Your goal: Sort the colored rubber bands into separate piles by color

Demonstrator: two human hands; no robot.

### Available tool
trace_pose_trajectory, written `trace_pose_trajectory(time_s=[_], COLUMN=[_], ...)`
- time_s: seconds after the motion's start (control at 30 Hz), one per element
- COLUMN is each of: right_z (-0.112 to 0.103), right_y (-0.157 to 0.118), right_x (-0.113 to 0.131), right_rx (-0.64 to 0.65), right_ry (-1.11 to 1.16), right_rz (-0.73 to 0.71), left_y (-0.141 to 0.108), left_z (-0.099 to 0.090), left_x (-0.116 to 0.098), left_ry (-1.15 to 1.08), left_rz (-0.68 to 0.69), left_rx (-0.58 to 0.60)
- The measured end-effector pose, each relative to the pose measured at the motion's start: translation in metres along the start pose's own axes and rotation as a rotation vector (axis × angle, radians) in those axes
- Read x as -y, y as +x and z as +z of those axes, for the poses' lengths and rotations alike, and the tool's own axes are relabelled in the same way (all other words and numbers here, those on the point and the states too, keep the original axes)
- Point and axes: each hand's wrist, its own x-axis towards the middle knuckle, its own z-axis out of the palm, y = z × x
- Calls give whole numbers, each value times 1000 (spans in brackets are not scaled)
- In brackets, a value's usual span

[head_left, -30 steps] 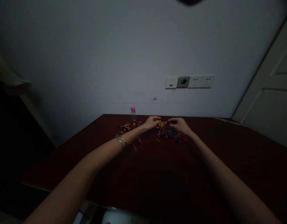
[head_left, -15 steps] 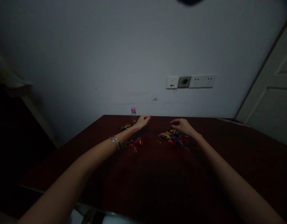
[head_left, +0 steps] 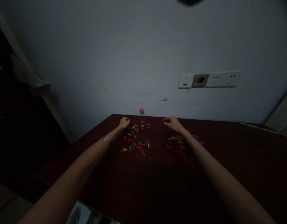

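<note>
My left hand (head_left: 124,122) is closed, fingers curled together, above the left end of a scattered group of small colourful clips (head_left: 136,127) that look like plastic pins or paper clips. Whatever it may hold is too small to see. My right hand (head_left: 173,123) hovers over the table with thumb and fingers brought together; anything between them cannot be made out. Below my right wrist lies a denser pile of clips (head_left: 178,140), partly covered by the forearm. Nearer me, a looser cluster of clips (head_left: 146,144) spreads out. A clear bottle with a pink cap (head_left: 142,115) stands behind the left group.
The dark red table (head_left: 138,180) meets a pale wall (head_left: 138,62) at the back. Sockets (head_left: 221,79) are set in the wall at right. Several single blue clips (head_left: 159,140) lie between the groups. Pale items (head_left: 81,213) show below the front edge.
My left hand has moved left, away from the middle, uncovering the clips by the bottle. My right hand has shifted left off its pile. The view has turned slightly left.
</note>
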Motion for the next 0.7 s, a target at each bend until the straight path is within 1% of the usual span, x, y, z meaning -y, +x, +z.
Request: trace_pose_trajectory(time_s=[0.1, 0.2, 0.27, 0.37, 0.43, 0.5, 0.63, 0.7], right_z=[28, 52, 65, 80, 88, 96, 112, 119], right_y=[16, 32, 43, 57, 65, 70, 75, 76], right_x=[9, 13, 15, 19, 21, 23, 24, 25], right_rx=[85, 123, 136, 154, 161, 163, 165, 168], right_ry=[42, 41, 33, 16, 10, 10, 33, 58], right_rz=[59, 109, 131, 160, 172, 182, 200, 203], left_y=[3, 6, 7, 7, 7, 7, 12, 15], left_z=[-3, -4, -5, -5, -4, -3, 6, 12], left_x=[12, 19, 21, 21, 20, 19, 14, 9], left_ry=[100, 144, 160, 153, 153, 178, 219, 224], left_rz=[-32, -85, -127, -185, -193, -135, 38, 69], left_rx=[98, 134, 165, 260, 316, 334, 310, 304])
